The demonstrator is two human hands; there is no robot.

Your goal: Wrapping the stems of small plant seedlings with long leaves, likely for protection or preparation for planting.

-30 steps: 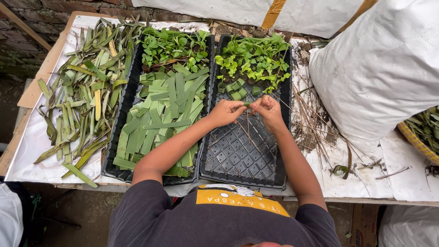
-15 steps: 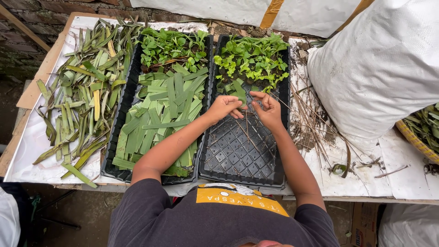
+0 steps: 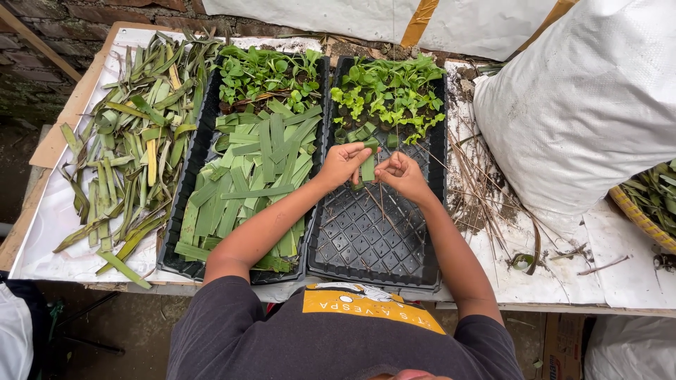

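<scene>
Green leaf strip [image 3: 367, 167] sits pinched between left hand [image 3: 343, 163] and right hand [image 3: 400, 174], fingers clamped on it, over the black tray [image 3: 366, 243]. Loosened, it may unroll toward seedlings [image 3: 387, 95] at twelve o'clock.

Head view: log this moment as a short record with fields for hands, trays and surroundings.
left hand: pinching a green leaf strip, over the right tray
right hand: on the same strip, both hands close together
right tray: black, mostly bare grid, seedlings at its far end
left tray: black, filled with cut leaf strips, seedlings at its far end
table left: loose leaf pile
table right: white sack, dry stems
</scene>
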